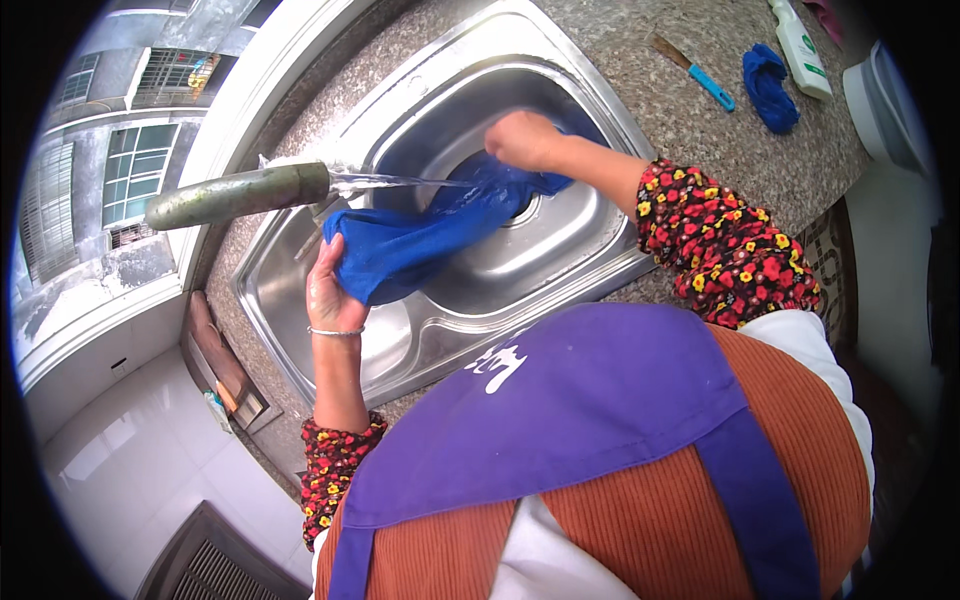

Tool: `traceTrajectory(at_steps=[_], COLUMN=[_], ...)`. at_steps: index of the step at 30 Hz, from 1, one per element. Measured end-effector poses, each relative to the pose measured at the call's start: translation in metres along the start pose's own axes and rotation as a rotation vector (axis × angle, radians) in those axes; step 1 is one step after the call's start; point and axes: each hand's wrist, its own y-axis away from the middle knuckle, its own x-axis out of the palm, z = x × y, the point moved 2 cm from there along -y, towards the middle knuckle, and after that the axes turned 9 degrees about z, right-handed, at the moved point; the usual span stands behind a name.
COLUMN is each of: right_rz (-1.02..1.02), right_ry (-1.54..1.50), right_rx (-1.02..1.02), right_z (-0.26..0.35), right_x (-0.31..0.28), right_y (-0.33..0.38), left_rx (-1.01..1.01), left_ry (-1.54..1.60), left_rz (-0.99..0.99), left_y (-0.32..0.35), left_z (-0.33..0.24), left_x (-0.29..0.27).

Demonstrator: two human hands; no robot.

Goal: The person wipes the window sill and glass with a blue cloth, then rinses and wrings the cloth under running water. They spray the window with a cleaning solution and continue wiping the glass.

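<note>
From the head view, a person stands at a steel sink (560, 255) set into a speckled stone worktop (700, 130), both hands on 1 blue cloth (420, 240). The cloth is deep blue, wet-looking and bunched into folds, stretched out in a long band across the sink basin. The left hand (330, 290) grips its lower, wider end, fingers closed around the fabric, with a thin bangle at the wrist. The right hand (525, 140) is clenched on the far end, above the drain area. So the cloth's long axis runs slantwise, from the left hand up toward the right hand, sagging a little in the middle.

A tap spout (240, 195), dull green-grey, reaches in from the left, and a stream of water (390, 181) runs from it onto the cloth. The basin holds the cloth and running water; I cannot tell whether water has pooled below.

On the worktop beyond the sink lie a blue-handled tool (700, 78), a second crumpled blue cloth (770, 88) and a white bottle (802, 50), well apart from the hands.
</note>
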Motion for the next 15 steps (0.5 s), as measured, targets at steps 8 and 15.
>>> traceTrajectory(at_steps=[8,15], right_rz=[0.016,0.000], right_ry=[0.205,0.115], right_rx=[-0.112,-0.061], right_z=[0.007,0.001], right_x=[0.091,0.101], right_y=[-0.024,-0.023], left_rx=[0.054,0.113], left_ry=[-0.089,-0.114], left_rz=[-0.006,0.077], left_y=[0.042,0.063], left_z=[-0.028,-0.037], left_x=[0.033,0.051])
